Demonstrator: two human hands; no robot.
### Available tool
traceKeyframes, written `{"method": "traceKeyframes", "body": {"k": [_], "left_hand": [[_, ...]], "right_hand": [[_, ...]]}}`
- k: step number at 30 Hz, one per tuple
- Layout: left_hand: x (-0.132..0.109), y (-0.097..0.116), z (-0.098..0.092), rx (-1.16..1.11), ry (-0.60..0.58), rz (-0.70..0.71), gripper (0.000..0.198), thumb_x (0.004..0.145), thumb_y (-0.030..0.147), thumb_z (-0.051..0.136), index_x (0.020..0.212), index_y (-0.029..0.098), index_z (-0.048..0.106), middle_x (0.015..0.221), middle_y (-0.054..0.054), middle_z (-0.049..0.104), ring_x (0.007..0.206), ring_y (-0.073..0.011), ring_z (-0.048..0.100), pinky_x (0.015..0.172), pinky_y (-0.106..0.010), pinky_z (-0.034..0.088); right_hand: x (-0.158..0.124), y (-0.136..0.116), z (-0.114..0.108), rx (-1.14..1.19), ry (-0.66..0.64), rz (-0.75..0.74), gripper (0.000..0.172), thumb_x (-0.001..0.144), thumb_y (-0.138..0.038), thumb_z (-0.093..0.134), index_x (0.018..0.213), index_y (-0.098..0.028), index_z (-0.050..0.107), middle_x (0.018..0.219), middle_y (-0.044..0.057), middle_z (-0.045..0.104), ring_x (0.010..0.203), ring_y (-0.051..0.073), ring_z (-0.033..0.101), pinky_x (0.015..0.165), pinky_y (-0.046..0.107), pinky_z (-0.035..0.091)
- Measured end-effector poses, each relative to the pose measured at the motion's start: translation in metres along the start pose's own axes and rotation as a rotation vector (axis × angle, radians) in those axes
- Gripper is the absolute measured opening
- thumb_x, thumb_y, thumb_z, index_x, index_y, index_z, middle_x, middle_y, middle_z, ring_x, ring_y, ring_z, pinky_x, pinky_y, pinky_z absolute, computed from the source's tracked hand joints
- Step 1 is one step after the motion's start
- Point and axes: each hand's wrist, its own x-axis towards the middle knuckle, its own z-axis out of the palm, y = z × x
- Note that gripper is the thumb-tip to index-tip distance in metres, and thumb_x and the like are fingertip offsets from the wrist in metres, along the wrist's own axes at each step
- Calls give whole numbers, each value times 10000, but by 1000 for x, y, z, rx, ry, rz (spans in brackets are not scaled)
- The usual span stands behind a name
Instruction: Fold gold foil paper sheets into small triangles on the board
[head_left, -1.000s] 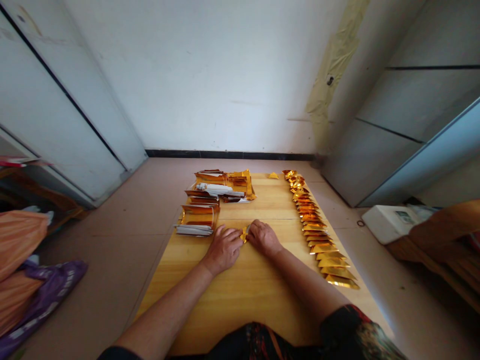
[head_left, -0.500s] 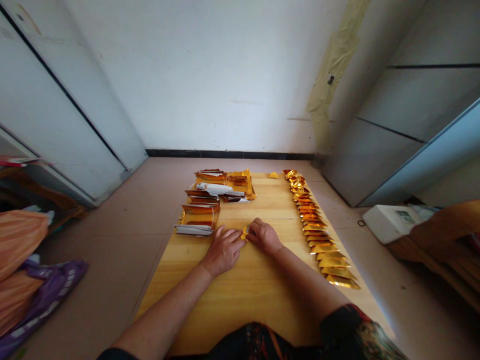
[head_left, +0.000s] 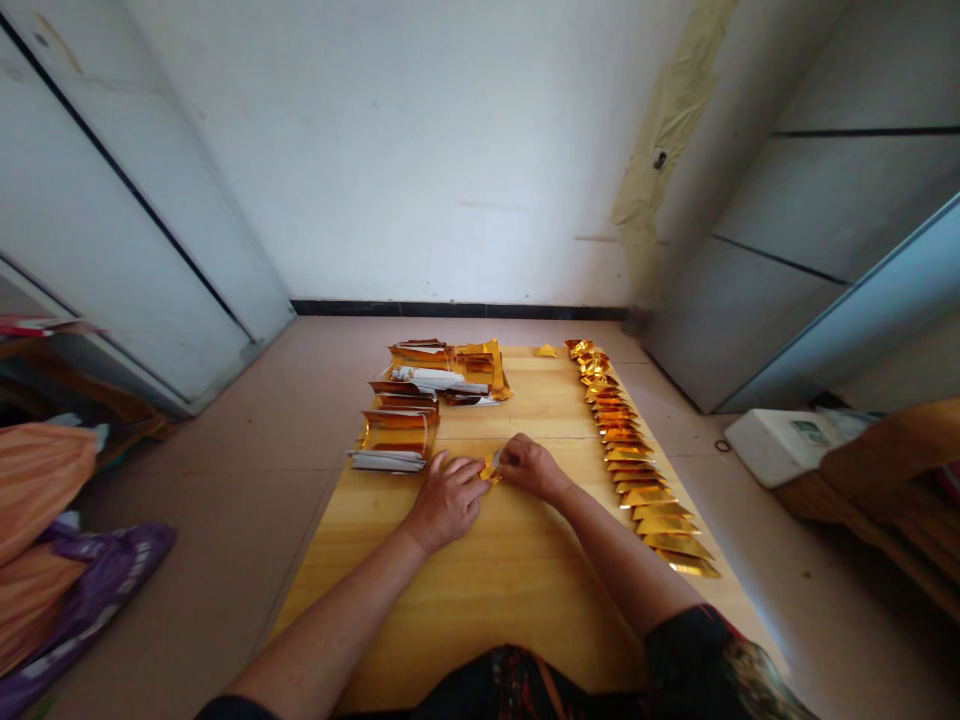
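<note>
A small piece of gold foil paper (head_left: 490, 468) lies on the wooden table between my hands, partly folded, with a pale patch showing at its right side. From the left, my left hand (head_left: 448, 500) rests on the tabletop with its fingertips and thumb holding the paper's left edge. The fingers of my right hand (head_left: 531, 466) are bent into a pinch at the right edge of the same sheet. Its fingertips are partly hidden. Just beyond my left hand stand curved stacks of gold foil sheets (head_left: 397, 435), with white backs showing.
Folded gold foil pieces (head_left: 626, 460) overlap in a long row down the right side of the table (head_left: 450, 620). One small folded piece (head_left: 547, 351) sits at the far edge. More foil sheets (head_left: 480, 365) lie at the back left. Bags (head_left: 97, 570) are on the floor at left.
My right hand has shifted slightly at the paper's right edge, and the paper looks a little different in shape. My left hand stays almost where it was.
</note>
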Motion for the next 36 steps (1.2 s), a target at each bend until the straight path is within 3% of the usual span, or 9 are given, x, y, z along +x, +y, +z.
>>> {"method": "traceKeyframes", "body": {"k": [4,14,19,28,33,36], "left_hand": [[1,1,-2,1,-12,-5,266,769,140,502,960,268,635,1150,-33,625,1082,-218,509,994,-514,250],[3,3,-4,11,-12,-13,258,783,148,509,963,276,643,1144,-35,629,1071,-218,512,987,-502,261],[8,6,-3,13,4,-51,122,843,254,527,833,258,649,1073,-18,663,1035,-212,531,972,-502,265],[18,13,3,2,33,-209,97,824,216,551,767,225,629,947,-18,689,964,-207,570,960,-498,286],[13,6,6,16,44,-152,110,842,188,517,836,226,620,1026,-31,684,1063,-228,555,997,-537,264],[10,-2,9,6,58,-93,147,843,159,497,862,225,626,1074,-43,673,1125,-231,533,996,-518,311]], "right_hand": [[-1,-8,1,-59,-12,53,143,671,-166,709,736,-173,583,798,-17,506,691,93,493,624,191,386],[5,-3,0,-17,7,156,197,653,22,571,728,-157,597,786,-11,544,733,97,515,702,195,409],[5,-8,1,-63,0,177,172,654,-93,661,805,-159,614,845,9,554,751,115,527,683,205,414],[-4,-17,-6,-282,-99,-10,236,803,-70,492,945,-186,641,984,50,588,867,129,570,754,201,414],[-13,-19,-6,-432,-121,-79,205,850,-119,471,928,-198,644,962,72,589,899,162,556,757,222,411],[-18,-22,-5,-467,-129,-78,193,863,-142,467,919,-197,643,926,79,584,861,170,553,733,235,412]]}}
